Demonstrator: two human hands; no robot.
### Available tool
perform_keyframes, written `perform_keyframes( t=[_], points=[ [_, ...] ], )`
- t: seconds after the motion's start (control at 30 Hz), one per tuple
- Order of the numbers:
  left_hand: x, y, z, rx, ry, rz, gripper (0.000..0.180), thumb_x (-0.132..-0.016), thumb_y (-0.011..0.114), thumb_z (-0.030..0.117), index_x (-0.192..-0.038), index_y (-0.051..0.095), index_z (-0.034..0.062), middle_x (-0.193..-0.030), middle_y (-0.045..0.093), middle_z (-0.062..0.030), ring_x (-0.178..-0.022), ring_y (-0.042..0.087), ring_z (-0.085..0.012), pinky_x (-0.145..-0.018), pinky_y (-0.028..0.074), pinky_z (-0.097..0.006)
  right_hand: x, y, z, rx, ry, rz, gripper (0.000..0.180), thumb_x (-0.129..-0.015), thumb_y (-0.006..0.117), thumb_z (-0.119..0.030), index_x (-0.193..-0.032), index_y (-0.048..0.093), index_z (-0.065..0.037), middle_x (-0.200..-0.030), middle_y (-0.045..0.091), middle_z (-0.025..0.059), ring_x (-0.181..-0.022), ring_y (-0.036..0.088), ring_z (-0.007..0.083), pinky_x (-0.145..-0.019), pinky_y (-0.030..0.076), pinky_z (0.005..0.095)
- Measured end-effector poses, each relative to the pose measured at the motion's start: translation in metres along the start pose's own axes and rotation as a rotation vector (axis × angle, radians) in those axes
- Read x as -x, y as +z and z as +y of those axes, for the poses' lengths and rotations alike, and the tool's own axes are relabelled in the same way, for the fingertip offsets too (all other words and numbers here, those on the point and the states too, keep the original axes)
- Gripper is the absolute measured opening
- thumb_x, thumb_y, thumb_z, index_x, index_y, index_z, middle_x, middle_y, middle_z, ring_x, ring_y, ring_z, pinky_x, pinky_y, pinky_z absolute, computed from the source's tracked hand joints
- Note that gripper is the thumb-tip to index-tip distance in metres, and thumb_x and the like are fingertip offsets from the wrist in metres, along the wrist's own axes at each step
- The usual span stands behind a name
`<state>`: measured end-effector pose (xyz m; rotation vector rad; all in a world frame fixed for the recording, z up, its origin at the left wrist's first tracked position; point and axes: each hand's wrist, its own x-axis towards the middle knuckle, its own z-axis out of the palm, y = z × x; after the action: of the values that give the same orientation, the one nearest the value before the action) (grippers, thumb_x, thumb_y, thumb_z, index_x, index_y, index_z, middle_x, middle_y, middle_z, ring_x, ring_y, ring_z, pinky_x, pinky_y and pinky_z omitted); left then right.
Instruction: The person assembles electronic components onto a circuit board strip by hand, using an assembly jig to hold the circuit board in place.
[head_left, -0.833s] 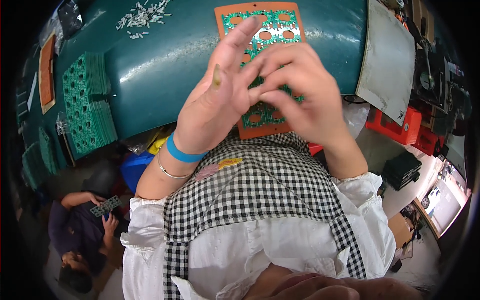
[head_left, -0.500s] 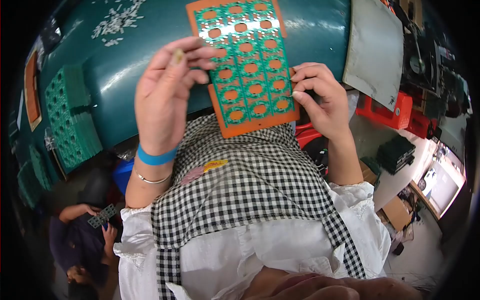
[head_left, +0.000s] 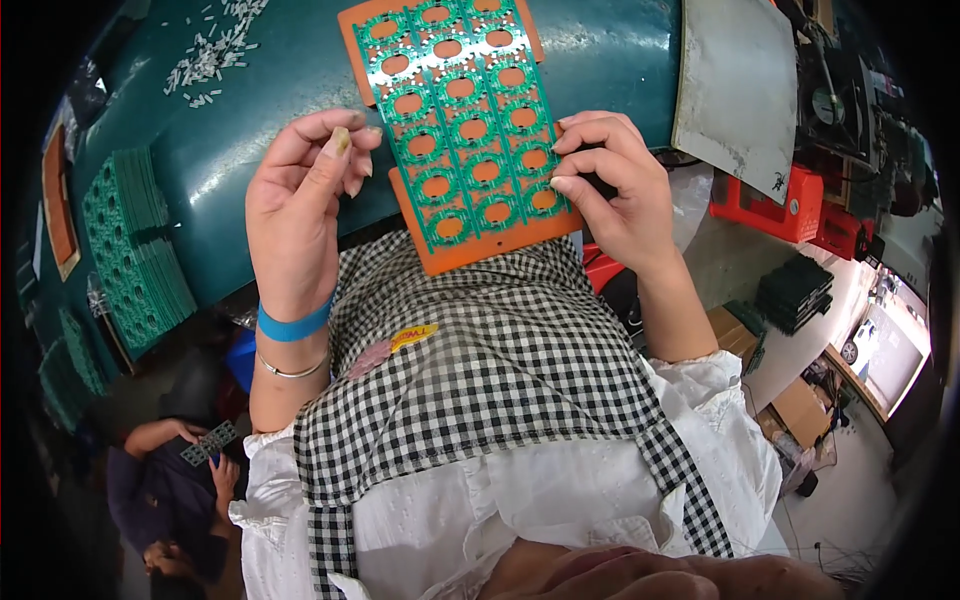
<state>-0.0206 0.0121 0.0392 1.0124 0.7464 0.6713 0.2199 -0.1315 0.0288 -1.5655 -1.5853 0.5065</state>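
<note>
A green circuit board panel [head_left: 470, 128], with rows of oval openings and small white parts, lies on an orange backing board [head_left: 497, 247]. The backing overhangs the table edge above my checked apron. Curled at the panel's right edge, my right hand [head_left: 615, 195] has its thumb and fingertips against the rim. My left hand [head_left: 300, 190], wearing a blue wristband, hovers left of the panel without touching it. Its thumb is bent in against the curled fingers; whatever may be between them is hidden.
Small white pieces [head_left: 212, 55] are scattered at the far left of the green table [head_left: 270, 90]. Stacked green circuit boards [head_left: 135, 255] stand at the left edge. A grey sheet [head_left: 738, 95] and red plastic stool [head_left: 785, 205] are right. Another person holds a board at lower left.
My left hand has drawn back from the panel's left edge, and its fingers have curled in closer. The right hand stays at the right edge. The whole view has shifted slightly.
</note>
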Motion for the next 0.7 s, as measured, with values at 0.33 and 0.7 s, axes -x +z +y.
perform_keyframes(
  t=[0.33,0.7],
  points=[
    [-0.001,0.004,-0.001,-0.037,-0.007,0.021,0.019,-0.093,0.055,0.01,-0.107,0.061,-0.0022,-0.095,0.067,-0.008,-0.077,0.055,-0.0074,-0.068,0.042,-0.02,-0.004,0.003,-0.002,0.133,-0.164,-0.033,0.015,-0.068,0.073,0.0,-0.076,0.06,-0.002,-0.088,0.06,0.0057,-0.092,0.059,0.0259,-0.075,0.049,0.0362],
    [0.0,-0.003,0.009,-0.126,0.048,0.06,0.018,-0.092,0.057,0.008,-0.106,0.062,-0.0016,-0.094,0.067,-0.0075,-0.076,0.055,-0.0073,-0.067,0.042,-0.02,0.012,-0.12,0.061,0.626,0.177,0.597,0.023,-0.077,0.072,-0.014,-0.099,0.07,-0.006,-0.104,0.064,0.0108,-0.101,0.059,0.0239,-0.091,0.044,0.0344]
  ],
)
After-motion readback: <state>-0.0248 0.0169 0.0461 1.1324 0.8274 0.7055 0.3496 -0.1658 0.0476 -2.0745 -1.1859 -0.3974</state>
